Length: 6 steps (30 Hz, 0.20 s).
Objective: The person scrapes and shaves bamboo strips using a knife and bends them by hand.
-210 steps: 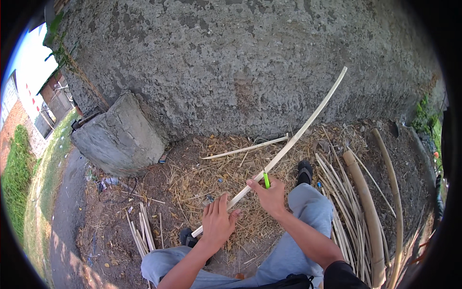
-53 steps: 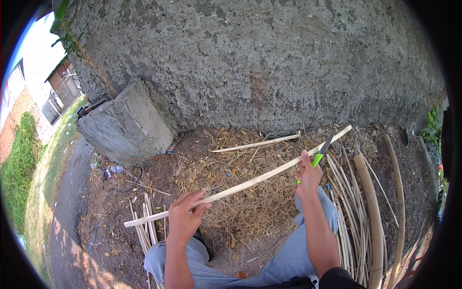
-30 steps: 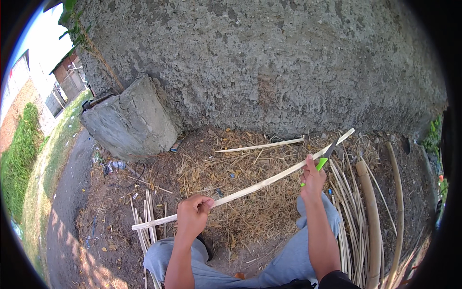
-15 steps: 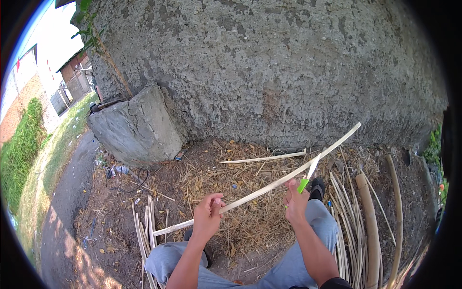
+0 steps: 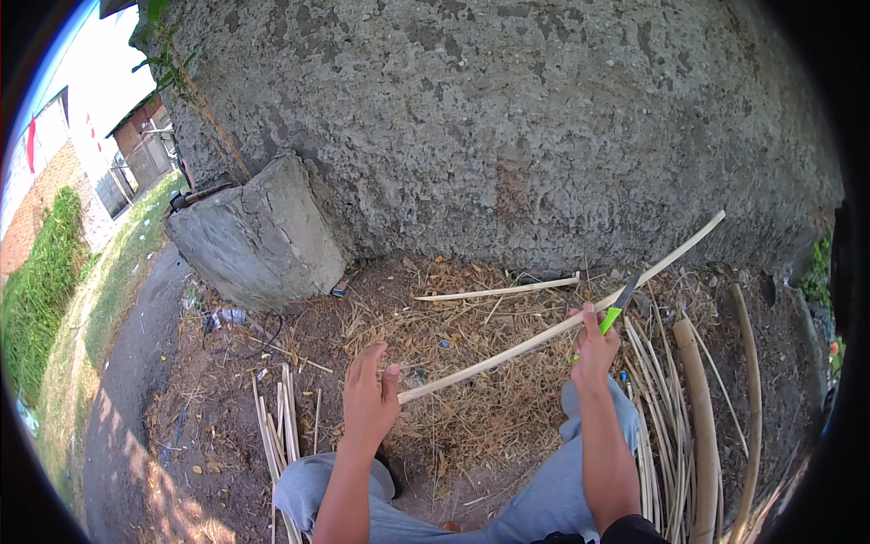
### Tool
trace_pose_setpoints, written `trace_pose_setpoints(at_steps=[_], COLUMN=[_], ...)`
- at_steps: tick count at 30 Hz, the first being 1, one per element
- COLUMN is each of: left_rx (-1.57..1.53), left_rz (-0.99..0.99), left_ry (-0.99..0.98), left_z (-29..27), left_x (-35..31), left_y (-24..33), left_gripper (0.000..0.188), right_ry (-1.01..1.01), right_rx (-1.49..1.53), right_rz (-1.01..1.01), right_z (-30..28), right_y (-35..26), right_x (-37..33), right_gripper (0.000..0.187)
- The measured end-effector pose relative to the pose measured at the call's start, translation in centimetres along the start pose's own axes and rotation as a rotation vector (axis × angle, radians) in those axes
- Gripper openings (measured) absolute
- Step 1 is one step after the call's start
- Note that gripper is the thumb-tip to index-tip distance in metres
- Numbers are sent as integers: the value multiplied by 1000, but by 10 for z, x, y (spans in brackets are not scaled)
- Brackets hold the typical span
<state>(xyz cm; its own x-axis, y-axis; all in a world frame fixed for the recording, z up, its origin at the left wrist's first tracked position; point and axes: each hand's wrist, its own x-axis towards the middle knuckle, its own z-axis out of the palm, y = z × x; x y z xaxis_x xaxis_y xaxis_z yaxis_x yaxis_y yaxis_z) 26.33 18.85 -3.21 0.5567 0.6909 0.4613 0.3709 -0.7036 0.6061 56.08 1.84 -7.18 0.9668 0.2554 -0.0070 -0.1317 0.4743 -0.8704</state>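
My right hand (image 5: 595, 351) is closed around the green handle of a knife (image 5: 614, 313). Its thumb presses the same hand's grip onto a long pale bamboo strip (image 5: 521, 347). The dark blade crosses the strip beyond the fingers. From there the strip slants up to the right and down to the left. My left hand (image 5: 370, 392) is open, fingers stretched out and thumb raised. The lower end of the strip meets it by the base of the thumb; whether they touch I cannot tell.
Split strips (image 5: 666, 403) lie in a bundle at the right beside thick bamboo poles (image 5: 696, 417). More strips (image 5: 288, 412) lie by my left knee. One cut strip (image 5: 498, 293) rests near the rough wall (image 5: 507, 118). A concrete block (image 5: 263, 238) stands at left.
My right hand has moved up and right with the knife and strip. The strip has slid rightward through my left hand, whose fingers have opened. The blade now looks dark.
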Motion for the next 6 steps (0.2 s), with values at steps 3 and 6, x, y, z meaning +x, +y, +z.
trace_pose_setpoints(at_steps=[3,6], left_rx=[114,166], left_rz=[34,83], left_ry=[25,3], left_z=[2,6], left_x=[-6,-9], left_y=[-9,-7], left_gripper=[36,34], right_ry=[48,77], right_rx=[9,23], right_rz=[-50,-39], right_z=[3,-4], right_y=[-11,-15], right_x=[0,3], right_gripper=[21,23])
